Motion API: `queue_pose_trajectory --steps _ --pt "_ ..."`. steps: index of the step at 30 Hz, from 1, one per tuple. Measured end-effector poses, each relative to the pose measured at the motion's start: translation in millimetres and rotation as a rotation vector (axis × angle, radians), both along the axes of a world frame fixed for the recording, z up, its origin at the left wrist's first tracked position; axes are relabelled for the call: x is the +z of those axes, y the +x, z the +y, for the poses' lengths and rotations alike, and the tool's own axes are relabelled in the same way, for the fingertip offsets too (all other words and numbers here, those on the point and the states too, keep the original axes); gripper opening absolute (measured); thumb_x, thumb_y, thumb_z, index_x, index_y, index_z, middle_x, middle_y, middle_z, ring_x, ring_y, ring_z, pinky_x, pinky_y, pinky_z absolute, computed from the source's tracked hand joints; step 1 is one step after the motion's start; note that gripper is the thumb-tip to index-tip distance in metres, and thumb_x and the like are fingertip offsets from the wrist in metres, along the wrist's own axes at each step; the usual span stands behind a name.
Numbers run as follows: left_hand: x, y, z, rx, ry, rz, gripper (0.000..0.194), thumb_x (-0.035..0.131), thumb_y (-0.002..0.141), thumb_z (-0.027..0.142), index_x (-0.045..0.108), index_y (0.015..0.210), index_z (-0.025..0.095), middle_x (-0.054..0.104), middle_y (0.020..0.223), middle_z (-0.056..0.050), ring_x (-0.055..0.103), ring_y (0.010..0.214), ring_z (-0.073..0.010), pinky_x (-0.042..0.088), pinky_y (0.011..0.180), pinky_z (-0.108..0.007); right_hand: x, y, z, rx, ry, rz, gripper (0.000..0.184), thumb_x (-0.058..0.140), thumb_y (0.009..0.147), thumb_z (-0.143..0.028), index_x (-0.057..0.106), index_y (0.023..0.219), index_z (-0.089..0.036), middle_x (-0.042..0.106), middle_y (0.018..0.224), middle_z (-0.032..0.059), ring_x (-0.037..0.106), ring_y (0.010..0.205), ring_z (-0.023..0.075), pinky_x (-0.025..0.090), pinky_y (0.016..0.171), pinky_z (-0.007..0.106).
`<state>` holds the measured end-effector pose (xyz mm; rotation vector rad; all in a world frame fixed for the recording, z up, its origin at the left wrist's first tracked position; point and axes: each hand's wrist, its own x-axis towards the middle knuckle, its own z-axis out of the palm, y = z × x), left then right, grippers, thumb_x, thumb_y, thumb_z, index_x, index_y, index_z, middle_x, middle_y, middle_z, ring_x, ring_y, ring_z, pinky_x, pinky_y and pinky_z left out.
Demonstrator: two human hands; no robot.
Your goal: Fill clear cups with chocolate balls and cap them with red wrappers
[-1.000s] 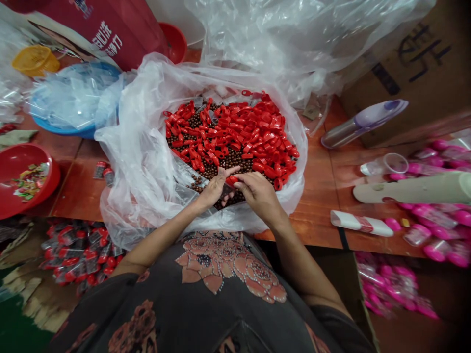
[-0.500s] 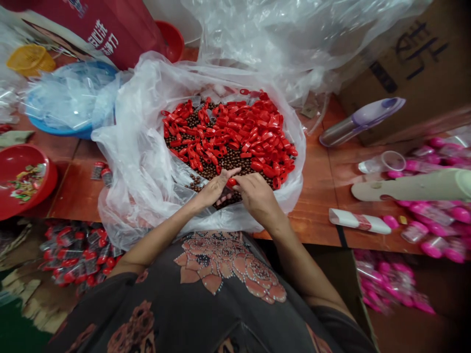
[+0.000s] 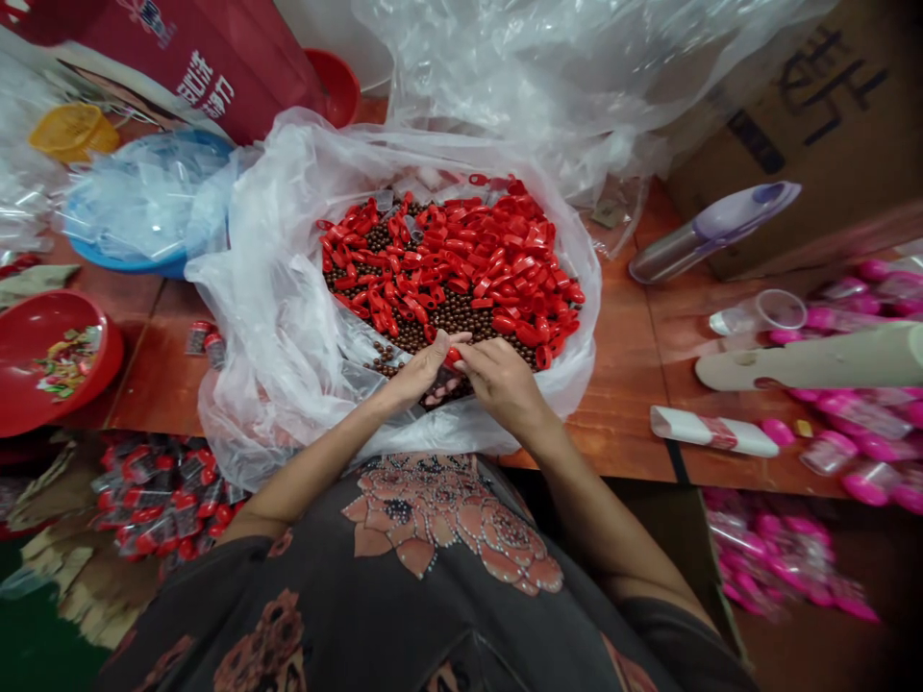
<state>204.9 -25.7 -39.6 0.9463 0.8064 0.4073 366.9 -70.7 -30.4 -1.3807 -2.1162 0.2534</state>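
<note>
- Right hand in a narrow pinch, thumb and fingers closing on a small red piece, right over the near edge of the white plastic bag!
- Left hand meets it there above the bag, thumb stretched out just beside the piece, other fingers curled underneath; what that palm holds, if anything, cannot be told.
- Inside the bag, a glossy heap of red caps spreads over brown balls, the balls showing bare nearest the hands.
- Under the bag runs a reddish wooden table.
- Left of the bag: a blue basin piled with clear plastic, and a red bowl with colourful bits in it.
- Below the bag's left side, red-capped containers lie bunched together.
- Over to the bag's right: a purple-topped bottle leaning, a clear cup tipped over, and, farther out, pink-capped containers.
- Beyond the bag, crumpled clear sheeting; a cardboard carton stands to its far right.
</note>
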Motion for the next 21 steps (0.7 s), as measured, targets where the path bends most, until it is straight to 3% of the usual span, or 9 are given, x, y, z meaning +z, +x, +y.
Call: queue_pose_trajectory --steps 4,9,15,18,21 --pt "-0.5 4 1 0.063 -0.062 -0.055 0.067 0.046 0.091 0.062 0.046 0.141 0.018 0.046 0.056 0.003 0.038 0.041 -0.0070 0.028 0.037 -0.018 -8.5 -11 -4 -0.040 -0.031 0.086 0.037 0.044 0.099 -0.033 0.055 0.129 -0.016 0.066 0.105 0.0111 0.055 0.096 0.0243 0.048 0.086 0.040" --pt "2.3 10 1 0.234 -0.099 -0.111 0.051 0.048 0.091 0.049 0.056 0.131 0.017 0.053 0.060 0.001 0.048 0.049 -0.0091 0.040 0.047 -0.019 -13.5 -19 -8 -0.077 -0.100 0.094 0.074 0.061 0.085 -0.051 0.035 0.144 -0.014 0.056 0.123 0.0162 0.051 0.109 0.0300 0.047 0.093 0.047" --pt "-3.2 10 -2 0.279 -0.097 -0.089 0.047 0.053 0.090 0.051 0.062 0.120 0.016 0.062 0.067 -0.002 0.057 0.057 -0.0125 0.048 0.055 -0.023 -19.7 -14 -6 -0.084 0.034 -0.073 0.068 0.058 0.085 -0.055 0.043 0.135 -0.011 0.057 0.119 0.0176 0.050 0.110 0.0320 0.043 0.096 0.048" --pt "-6.9 10 -5 0.258 -0.142 -0.029 0.050 0.051 0.089 0.058 0.066 0.106 0.013 0.059 0.059 -0.002 0.054 0.050 -0.0122 0.044 0.049 -0.022 -20.2 -12 -5 -0.067 0.062 -0.170 0.068 0.057 0.084 -0.055 0.045 0.131 -0.008 0.058 0.119 0.0194 0.050 0.110 0.0328 0.041 0.095 0.047" --pt "-9.1 10 -8 0.303 -0.147 -0.012 0.047 0.050 0.089 0.056 0.065 0.105 0.015 0.054 0.053 0.001 0.048 0.043 -0.0103 0.037 0.043 -0.020 -19.3 -13 -3 -0.042 0.054 -0.212 0.067 0.057 0.083 -0.054 0.046 0.130 -0.007 0.059 0.120 0.0205 0.051 0.109 0.0327 0.040 0.092 0.045"
